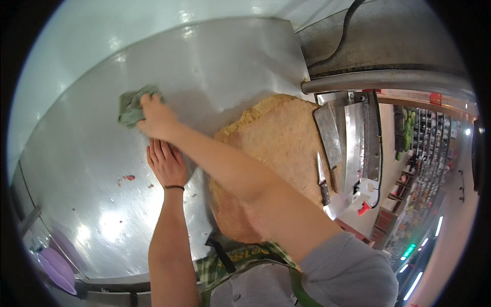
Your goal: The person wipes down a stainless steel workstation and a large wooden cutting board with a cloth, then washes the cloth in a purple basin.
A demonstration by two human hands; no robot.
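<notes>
My right hand [159, 117] grips a bunched grey-green cloth [132, 107] against the stainless steel counter [230, 57]. My right arm reaches across the front of a thick round wooden chopping block [284, 134] with a rough, frayed edge. Just below the right hand, my left hand [167, 163] rests palm down on the steel, holding nothing, with a dark band at its wrist. Small reddish scraps [129, 177] lie on the metal to its left. A cleaver [329, 132] and a narrow pointed knife [321, 180] lie at the right side of the block.
A purple plastic basin [57, 268] sits at the counter's lower left corner. Pale wall panels [88, 42] rise behind the counter. A metal pipe [383, 81] runs along the right, near a black hose [343, 38]. Store shelves [425, 153] stand farther right.
</notes>
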